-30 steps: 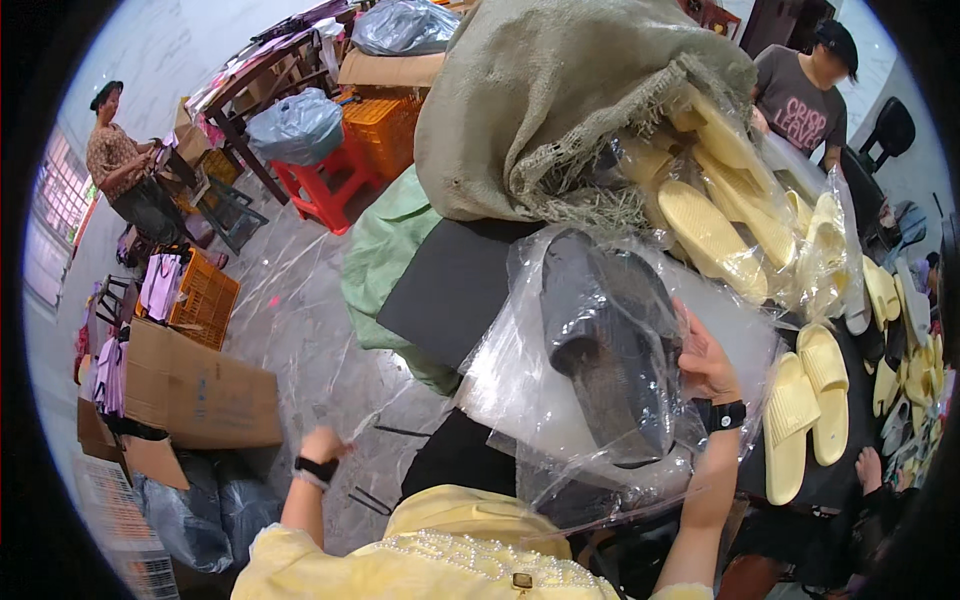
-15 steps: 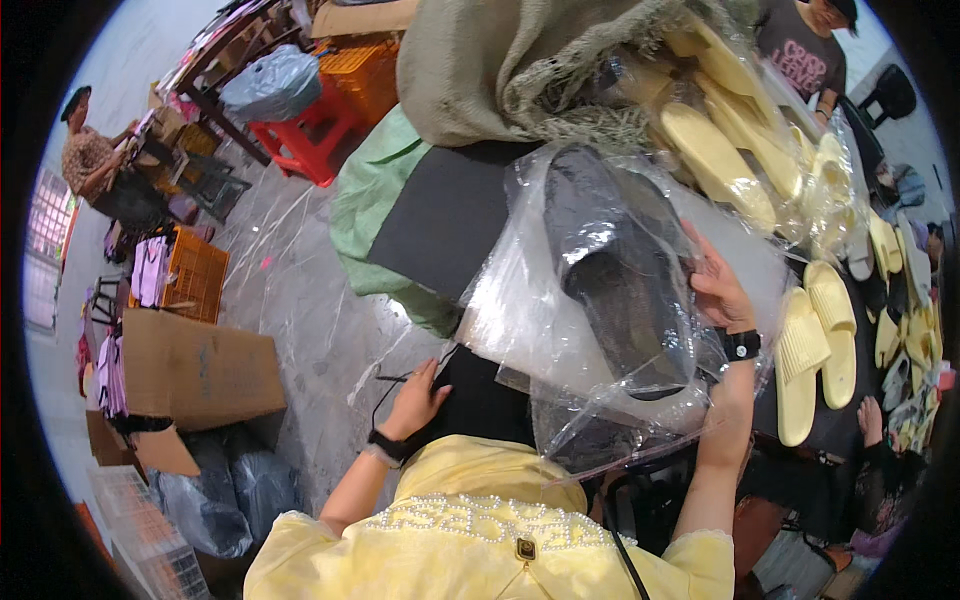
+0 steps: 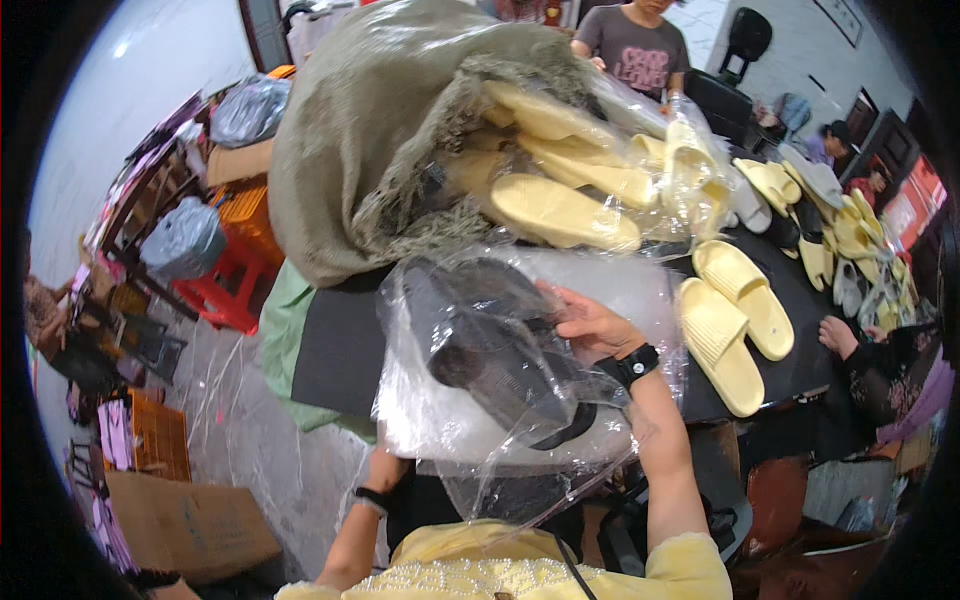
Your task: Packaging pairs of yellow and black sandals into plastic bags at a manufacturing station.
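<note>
Plainly, pink-lettered grey shirt (image 3: 615,38); right hand (image 3: 600,326) holds bagged slippers (image 3: 492,345).

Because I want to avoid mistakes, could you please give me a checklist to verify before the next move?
1. Dark slippers covered by the clear bag: ok.
2. Right hand at the side of the bagged slippers: ok.
3. Firmness of its grip: cannot tell.
4. Left hand fully visible: not ok, fingers hidden.
5. Bag's mouth closed: cannot tell.
6. Yellow slippers on the black surface, apart from the dark ones: ok.
</note>
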Demonstrator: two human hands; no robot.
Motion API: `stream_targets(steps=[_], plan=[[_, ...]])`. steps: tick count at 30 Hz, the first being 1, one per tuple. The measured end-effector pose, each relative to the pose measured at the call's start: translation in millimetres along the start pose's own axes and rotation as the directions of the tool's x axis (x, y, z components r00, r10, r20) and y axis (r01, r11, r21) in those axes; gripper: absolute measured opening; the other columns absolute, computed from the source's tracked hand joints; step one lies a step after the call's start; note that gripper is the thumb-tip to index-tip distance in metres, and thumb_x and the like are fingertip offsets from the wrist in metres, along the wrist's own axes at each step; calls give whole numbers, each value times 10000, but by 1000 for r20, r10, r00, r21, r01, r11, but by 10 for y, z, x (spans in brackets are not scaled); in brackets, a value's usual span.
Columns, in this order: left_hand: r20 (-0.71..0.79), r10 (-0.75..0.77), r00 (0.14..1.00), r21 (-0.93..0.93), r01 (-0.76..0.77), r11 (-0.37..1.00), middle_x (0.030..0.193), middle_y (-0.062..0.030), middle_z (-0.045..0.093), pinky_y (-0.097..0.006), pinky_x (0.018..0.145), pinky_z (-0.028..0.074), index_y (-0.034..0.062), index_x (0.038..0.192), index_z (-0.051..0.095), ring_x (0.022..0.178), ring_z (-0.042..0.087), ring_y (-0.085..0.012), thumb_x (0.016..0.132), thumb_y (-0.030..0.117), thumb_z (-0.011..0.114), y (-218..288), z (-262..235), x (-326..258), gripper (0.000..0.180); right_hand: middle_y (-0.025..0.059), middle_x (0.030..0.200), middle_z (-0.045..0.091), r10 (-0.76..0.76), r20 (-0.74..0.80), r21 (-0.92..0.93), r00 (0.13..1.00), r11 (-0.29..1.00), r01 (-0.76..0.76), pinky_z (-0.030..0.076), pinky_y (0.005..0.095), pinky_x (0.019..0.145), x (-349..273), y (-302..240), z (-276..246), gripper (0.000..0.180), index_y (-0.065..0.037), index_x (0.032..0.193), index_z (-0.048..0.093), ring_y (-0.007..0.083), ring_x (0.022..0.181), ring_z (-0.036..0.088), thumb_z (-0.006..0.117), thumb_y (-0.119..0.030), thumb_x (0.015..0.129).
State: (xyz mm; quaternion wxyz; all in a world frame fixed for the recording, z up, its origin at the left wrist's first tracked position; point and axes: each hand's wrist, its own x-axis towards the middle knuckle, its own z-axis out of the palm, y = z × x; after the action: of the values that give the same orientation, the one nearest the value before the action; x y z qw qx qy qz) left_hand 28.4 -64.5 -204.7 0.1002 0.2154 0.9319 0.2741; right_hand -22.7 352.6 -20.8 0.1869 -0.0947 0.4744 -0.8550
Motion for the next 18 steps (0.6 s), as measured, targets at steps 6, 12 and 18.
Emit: stream_targets(steps=[6, 12, 18], plan=[[277, 316, 907, 35, -338, 940, 649, -134, 596, -421, 504, 475, 98, 823, 604, 582, 601, -349, 843, 388, 564, 849, -236, -403, 294, 119, 1488, 120, 22, 9, -102, 1000, 995, -21, 247, 251, 1049, 10, -39, -19, 826, 13, 1422, 126, 170, 1347, 194, 622, 46, 762], [228, 844, 486, -602, -611, 515, 1121, -111, 563, -344, 797, 476, 135, 1253, 497, 967, 571, -257, 886, 283, 477, 1553, -191, -469, 396, 110, 1448, 236, 54, 0, -39, 999, 998, -54, 286, 271, 1042, 51, 41, -182, 795, 9, 1416, 157, 182, 1279, 329, 619, 27, 769], [690, 421, 589, 231, -730, 643, 1141, -214, 543, -395, 808, 481, 93, 1282, 454, 1009, 574, -310, 899, 323, 458, 1171, 457, -363, 447, 117, 1403, 311, 39, -29, -55, 999, 998, -41, 339, 254, 1001, 92, 12, -41, 753, -7, 1415, 178, 170, 1237, 380, 597, 32, 791]])
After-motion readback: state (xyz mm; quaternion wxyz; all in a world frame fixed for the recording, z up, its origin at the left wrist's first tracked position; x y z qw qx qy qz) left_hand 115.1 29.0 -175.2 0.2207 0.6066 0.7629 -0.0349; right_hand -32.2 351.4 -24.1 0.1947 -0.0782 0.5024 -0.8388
